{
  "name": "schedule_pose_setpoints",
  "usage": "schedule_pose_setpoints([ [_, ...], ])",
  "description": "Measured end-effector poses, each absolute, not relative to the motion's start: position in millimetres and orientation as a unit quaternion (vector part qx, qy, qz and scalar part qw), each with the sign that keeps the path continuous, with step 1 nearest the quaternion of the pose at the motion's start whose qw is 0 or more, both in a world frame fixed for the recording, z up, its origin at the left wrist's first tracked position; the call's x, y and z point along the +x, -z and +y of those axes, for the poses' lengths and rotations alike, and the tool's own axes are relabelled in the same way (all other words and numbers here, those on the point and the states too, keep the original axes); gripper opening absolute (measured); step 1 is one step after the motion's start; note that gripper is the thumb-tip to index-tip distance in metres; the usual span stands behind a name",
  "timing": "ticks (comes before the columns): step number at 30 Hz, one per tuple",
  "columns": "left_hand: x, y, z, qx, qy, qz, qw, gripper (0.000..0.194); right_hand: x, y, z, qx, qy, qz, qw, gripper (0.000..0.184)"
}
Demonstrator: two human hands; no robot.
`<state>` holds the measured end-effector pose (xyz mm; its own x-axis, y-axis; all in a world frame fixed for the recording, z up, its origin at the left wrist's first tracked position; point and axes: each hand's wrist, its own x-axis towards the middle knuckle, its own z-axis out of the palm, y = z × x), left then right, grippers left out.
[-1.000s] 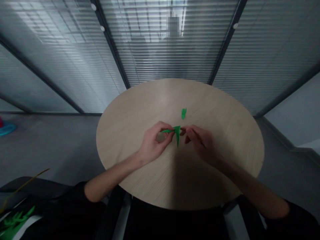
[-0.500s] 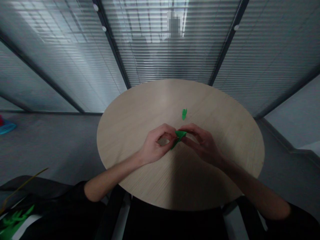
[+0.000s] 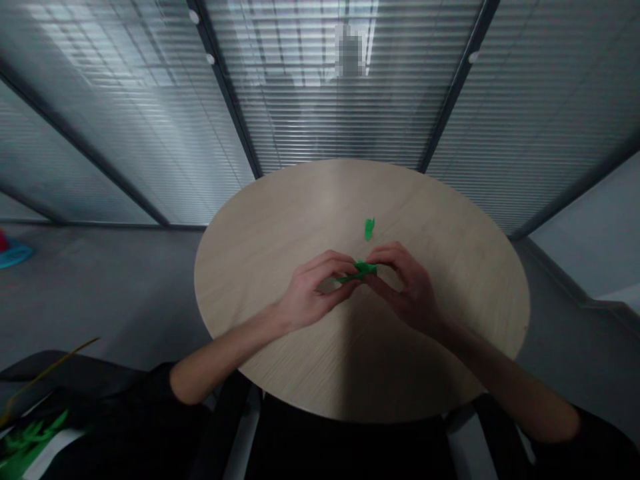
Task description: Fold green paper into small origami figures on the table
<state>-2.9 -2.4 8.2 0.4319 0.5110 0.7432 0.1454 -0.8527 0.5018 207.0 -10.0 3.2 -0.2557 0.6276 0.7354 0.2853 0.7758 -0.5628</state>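
A small folded piece of green paper (image 3: 361, 270) is pinched between both hands just above the round wooden table (image 3: 280, 227). My left hand (image 3: 313, 290) grips its left end with thumb and fingers closed. My right hand (image 3: 405, 287) pinches its right end, fingers curled over it. Most of the paper is hidden by the fingertips. A second, smaller folded green paper piece (image 3: 369, 229) lies on the table a little beyond the hands.
Glass walls with closed blinds (image 3: 325, 100) stand behind the table. Grey floor surrounds it. At the lower left lie green paper shapes (image 3: 30, 440) on a dark surface. A blue object (image 3: 13, 253) sits on the floor at the far left.
The green paper showed a long downward point, then was folded flatter; now it is a compact strip between my fingertips. Both hands have closed in toward each other.
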Motion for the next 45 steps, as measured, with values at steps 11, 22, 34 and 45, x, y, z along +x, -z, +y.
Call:
schedule_pose_setpoints([
  [11, -4.5, -5.1, -6.5, 0.812, -0.512, 0.224, 0.17, 0.011, 208.4, -4.9, -14.9, -0.289, -0.107, -0.795, 0.522, 0.017],
  [22, -8.3, -3.9, -7.0, 0.819, -0.5, 0.246, 0.136, 0.015, 208.6, -2.0, -17.3, -0.293, -0.06, -0.797, 0.524, 0.023],
  [34, -4.0, -9.4, -8.4, 0.79, -0.503, 0.276, 0.216, 0.011, 207.6, -5.1, -18.1, -0.296, -0.081, -0.795, 0.523, 0.02],
  [45, -1.1, -12.2, -7.3, 0.79, -0.504, 0.246, 0.249, 0.002, 205.9, -6.8, -19.2, -0.293, -0.063, -0.798, 0.522, 0.017],
])
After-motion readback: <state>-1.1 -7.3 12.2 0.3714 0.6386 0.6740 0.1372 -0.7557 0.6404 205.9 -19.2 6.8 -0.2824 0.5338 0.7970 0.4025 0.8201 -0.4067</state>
